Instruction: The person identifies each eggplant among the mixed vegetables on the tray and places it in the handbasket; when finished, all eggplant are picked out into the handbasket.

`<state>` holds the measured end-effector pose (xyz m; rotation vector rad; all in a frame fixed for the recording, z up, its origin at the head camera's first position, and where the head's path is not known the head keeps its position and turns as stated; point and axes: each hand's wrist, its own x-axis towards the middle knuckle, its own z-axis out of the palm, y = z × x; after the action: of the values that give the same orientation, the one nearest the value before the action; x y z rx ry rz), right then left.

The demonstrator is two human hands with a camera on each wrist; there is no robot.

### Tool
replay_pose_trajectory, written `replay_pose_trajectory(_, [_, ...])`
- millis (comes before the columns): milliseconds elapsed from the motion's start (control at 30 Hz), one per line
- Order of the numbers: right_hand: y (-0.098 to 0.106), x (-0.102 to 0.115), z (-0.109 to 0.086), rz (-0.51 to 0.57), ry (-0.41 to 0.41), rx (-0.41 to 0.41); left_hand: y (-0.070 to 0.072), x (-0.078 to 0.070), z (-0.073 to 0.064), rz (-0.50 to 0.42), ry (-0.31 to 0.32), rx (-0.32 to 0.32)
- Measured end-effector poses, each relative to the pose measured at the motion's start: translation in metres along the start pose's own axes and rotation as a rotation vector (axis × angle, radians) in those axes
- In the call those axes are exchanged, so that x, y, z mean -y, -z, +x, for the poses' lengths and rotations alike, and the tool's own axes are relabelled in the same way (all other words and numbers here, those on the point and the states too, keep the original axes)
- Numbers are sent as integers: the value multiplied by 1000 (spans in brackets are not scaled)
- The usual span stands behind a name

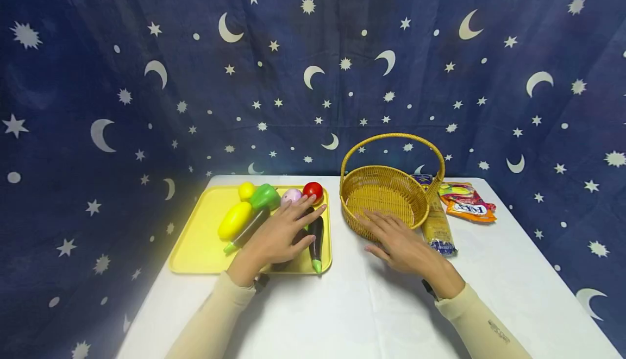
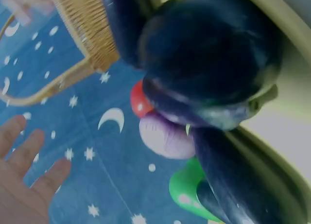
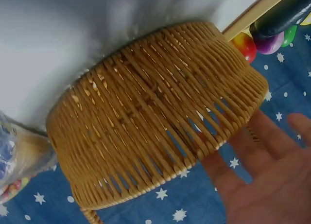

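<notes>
My left hand [image 1: 279, 237] hovers over the right part of a yellow tray [image 1: 191, 245], fingers spread, holding nothing. Beneath and beside it lie a long eggplant [image 1: 317, 239], another eggplant [image 1: 251, 228] and a rounded dark vegetable [image 2: 214, 54], mostly hidden by the hand in the head view. A red tomato [image 1: 313, 190], a purple onion [image 1: 292, 195] and a green bell pepper [image 1: 265, 197] sit beyond the fingers. My right hand [image 1: 406, 250] has its fingers extended at the near rim of a wicker basket [image 1: 348, 218]. The basket stands upright with its handle raised.
Left on the tray are a lemon [image 1: 246, 190] and a larger yellow fruit [image 1: 235, 221]. A spaghetti bag [image 1: 437, 231] lies right of the basket, with an orange packet [image 1: 471, 212] and a red packet [image 1: 462, 191] farther right. A starry blue cloth [image 1: 293, 109] hangs behind the white table [image 1: 352, 315].
</notes>
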<state>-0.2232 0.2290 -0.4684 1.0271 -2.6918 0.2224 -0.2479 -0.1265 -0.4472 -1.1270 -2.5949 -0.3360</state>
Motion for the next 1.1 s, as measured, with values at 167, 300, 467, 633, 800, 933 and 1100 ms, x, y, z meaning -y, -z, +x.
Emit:
replay_pose_trajectory(167, [-5,-6,-3,-40,-28,-33,14,12,-16,-155,101,-128])
replay_pose_trajectory(300, [-10,-7,-4,-93,-12,-74,24,29,-37,-322,198,-294])
replay_pose_trajectory(467, [-15,-6,-4,-116,-16,-69,33,57,-77,-556,378,-522])
replay_pose_trajectory(633, [-15,-6,-6,-109,-40,-49,46,87,-121,-693,627,-631])
replay_pose_trajectory(800, [-15,-5,-8,-111,-18,-82,46,113,-161,-732,785,-616])
replay_pose_trajectory(933, [-14,-4,-10,-107,1,-99,40,126,-186,-874,893,-614])
replay_pose_trajectory(1100, [-11,-2,-12,-92,-8,-82,30,140,-197,-745,1129,-492])
